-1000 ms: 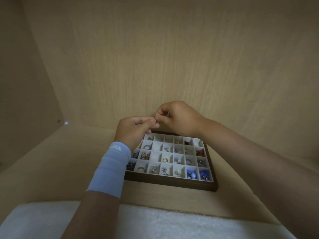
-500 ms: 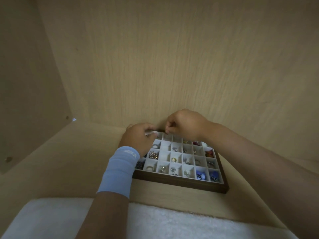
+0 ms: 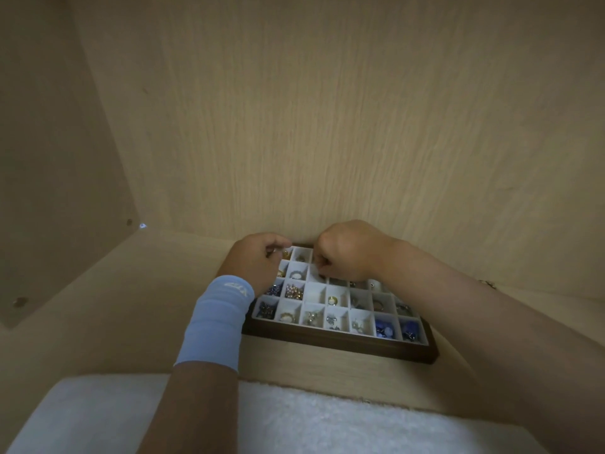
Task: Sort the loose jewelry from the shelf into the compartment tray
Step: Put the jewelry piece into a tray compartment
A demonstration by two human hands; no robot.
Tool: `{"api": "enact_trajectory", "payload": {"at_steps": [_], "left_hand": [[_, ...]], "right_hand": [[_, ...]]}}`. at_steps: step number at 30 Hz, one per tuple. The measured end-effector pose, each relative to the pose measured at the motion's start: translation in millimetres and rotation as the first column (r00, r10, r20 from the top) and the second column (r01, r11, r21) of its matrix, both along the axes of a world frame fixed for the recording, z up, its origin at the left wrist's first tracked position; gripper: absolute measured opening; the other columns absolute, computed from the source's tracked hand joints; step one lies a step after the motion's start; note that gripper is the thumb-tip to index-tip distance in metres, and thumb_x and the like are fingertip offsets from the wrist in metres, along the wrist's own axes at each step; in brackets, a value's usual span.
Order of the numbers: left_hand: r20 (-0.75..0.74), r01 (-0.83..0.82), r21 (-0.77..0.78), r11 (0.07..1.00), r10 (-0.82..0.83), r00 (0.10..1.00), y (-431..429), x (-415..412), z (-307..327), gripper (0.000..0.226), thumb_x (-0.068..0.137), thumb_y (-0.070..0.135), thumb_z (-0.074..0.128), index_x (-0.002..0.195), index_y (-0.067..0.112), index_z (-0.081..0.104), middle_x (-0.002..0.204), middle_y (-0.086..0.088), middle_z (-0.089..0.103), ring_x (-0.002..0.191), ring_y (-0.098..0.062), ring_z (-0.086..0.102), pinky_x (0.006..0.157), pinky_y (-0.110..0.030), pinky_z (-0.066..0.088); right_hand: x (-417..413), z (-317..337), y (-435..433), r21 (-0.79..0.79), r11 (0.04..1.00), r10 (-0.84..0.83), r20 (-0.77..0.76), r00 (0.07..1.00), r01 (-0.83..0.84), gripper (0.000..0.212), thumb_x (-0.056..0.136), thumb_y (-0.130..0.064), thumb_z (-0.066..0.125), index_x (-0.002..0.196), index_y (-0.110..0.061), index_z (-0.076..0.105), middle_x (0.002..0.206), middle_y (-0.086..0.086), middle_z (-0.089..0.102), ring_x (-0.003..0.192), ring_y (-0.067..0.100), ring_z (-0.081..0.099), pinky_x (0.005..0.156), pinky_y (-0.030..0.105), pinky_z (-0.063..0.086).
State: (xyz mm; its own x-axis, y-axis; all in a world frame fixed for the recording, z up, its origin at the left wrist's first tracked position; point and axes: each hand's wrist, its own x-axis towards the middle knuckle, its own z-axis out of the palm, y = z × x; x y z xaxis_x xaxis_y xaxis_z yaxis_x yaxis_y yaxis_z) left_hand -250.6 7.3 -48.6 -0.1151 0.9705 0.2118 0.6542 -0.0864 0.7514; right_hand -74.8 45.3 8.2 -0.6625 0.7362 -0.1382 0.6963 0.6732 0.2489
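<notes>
The left hand [image 3: 258, 261] hovers over the compartment tray's [image 3: 343, 345] far left corner, fingers curled with thumb meeting forefinger. The right hand [image 3: 347, 250] is also curled, fingertips pinched down into a far-row compartment. Whether either grips a piece is too small to tell. The tray sits on the shelf [image 3: 131, 306] against the back wall, with jewelry [image 3: 293, 290] in many compartments.

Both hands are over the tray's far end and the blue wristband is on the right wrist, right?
No. The head view shows the blue wristband on the left wrist; the left hand and right hand are over the far end of the tray.
</notes>
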Motion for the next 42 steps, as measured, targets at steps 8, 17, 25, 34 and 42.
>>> {"api": "enact_trajectory", "payload": {"at_steps": [8, 17, 25, 34, 42], "left_hand": [[0.096, 0.010, 0.028, 1.000, -0.012, 0.995, 2, 10, -1, 0.011, 0.086, 0.030, 0.069, 0.096, 0.032, 0.073, 0.091, 0.017, 0.071, 0.089, -0.003, 0.065, 0.085, -0.024, 0.050], [0.302, -0.061, 0.005, 0.998, 0.056, 0.952, 2, 22, 2, 0.017, 0.086, 0.027, 0.068, 0.102, 0.024, 0.074, 0.090, 0.015, 0.072, 0.092, -0.004, 0.065, 0.084, -0.020, 0.049], [-0.109, -0.059, -0.013, 0.998, 0.057, 0.992, 7, 12, -11, 0.028, 0.095, 0.022, 0.052, 0.119, 0.028, 0.064, 0.128, 0.006, 0.054, 0.125, -0.017, 0.037, 0.097, -0.023, 0.027], [-0.116, -0.062, -0.006, 0.998, 0.061, 0.991, 8, 10, -11, 0.032, 0.094, 0.017, 0.050, 0.121, 0.027, 0.063, 0.130, 0.006, 0.055, 0.126, -0.017, 0.036, 0.095, -0.021, 0.023], [-0.161, -0.053, 0.016, 0.998, 0.055, 0.985, 10, 13, -13, 0.031, 0.094, 0.020, 0.051, 0.122, 0.028, 0.062, 0.129, 0.006, 0.056, 0.125, -0.018, 0.036, 0.099, -0.026, 0.030]], "right_hand": [[-4, 3, 9, 0.024, 0.999, -0.036, -0.258, 0.966, 0.044, 0.017, 0.100, -0.030, 0.051, 0.085, -0.023, 0.054, 0.088, -0.003, 0.059, 0.080, 0.017, 0.055, 0.066, 0.031, 0.040], [-6, -9, 20, -0.150, 0.987, -0.139, -0.599, 0.789, 0.059, 0.013, 0.099, -0.024, 0.057, 0.099, -0.017, 0.068, 0.099, -0.003, 0.069, 0.090, 0.014, 0.063, 0.082, 0.033, 0.053], [-18, -25, 26, -0.118, 0.981, -0.187, -0.340, 0.922, 0.156, 0.018, 0.098, -0.031, 0.057, 0.094, -0.020, 0.071, 0.092, -0.001, 0.069, 0.085, 0.018, 0.062, 0.073, 0.032, 0.048], [-27, -25, 29, -0.223, 0.957, -0.261, -0.385, 0.885, 0.185, 0.015, 0.095, -0.028, 0.061, 0.086, -0.022, 0.072, 0.083, -0.004, 0.069, 0.081, 0.016, 0.064, 0.074, 0.030, 0.051], [-7, -14, 29, -0.419, 0.893, -0.386, -0.520, 0.762, 0.166, 0.009, 0.089, -0.028, 0.073, 0.094, -0.024, 0.079, 0.089, -0.012, 0.074, 0.088, 0.004, 0.067, 0.083, 0.025, 0.053]]}}
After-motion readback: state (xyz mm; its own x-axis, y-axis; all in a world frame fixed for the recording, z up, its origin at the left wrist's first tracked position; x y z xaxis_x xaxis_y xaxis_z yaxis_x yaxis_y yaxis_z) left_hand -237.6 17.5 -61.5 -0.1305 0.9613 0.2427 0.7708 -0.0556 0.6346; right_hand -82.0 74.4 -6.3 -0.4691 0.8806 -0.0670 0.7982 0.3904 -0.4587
